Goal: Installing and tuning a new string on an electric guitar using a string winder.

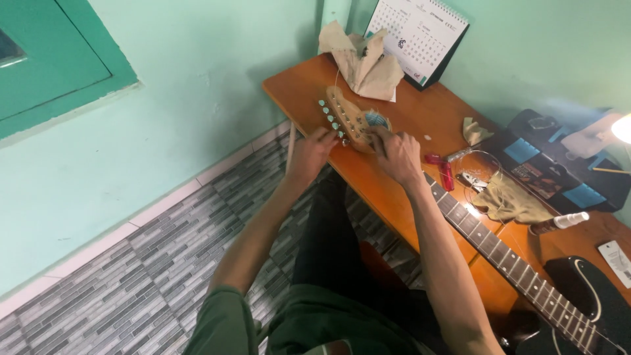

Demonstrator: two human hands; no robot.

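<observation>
A: Pale wood, six light-green tuning pegs in one row: that is the headstock (pixel 350 117) of the electric guitar, lying on the orange-brown wooden table (pixel 309 92) near its left edge, toward the far corner.

B: Hand positions?

A: The left hand (pixel 309 152) is at the peg side of the headstock, fingers curled in on the pegs nearest the table's left edge. The right hand (pixel 394 154) lies over the headstock's near end, fingers bent down onto it where the neck begins. How firmly either hand grips, I cannot tell.

B: The rest of the instrument?

A: The dark fretboard neck (pixel 499 253) runs diagonally along the table toward its near right corner, where the black guitar body (pixel 585 302) rests.

B: Adjacent items?

A: A crumpled beige paper wrapper (pixel 365 62) sits at the far edge, just beside a white desk calendar on a dark stand (pixel 420 36). Right of the neck lie a small red tool (pixel 442 172), a coil of thin wire (pixel 480 172) and an olive cloth (pixel 513 200). A black flat case with blue pads (pixel 559 167) lies toward the right edge, beside a lit lamp (pixel 621 128).
</observation>
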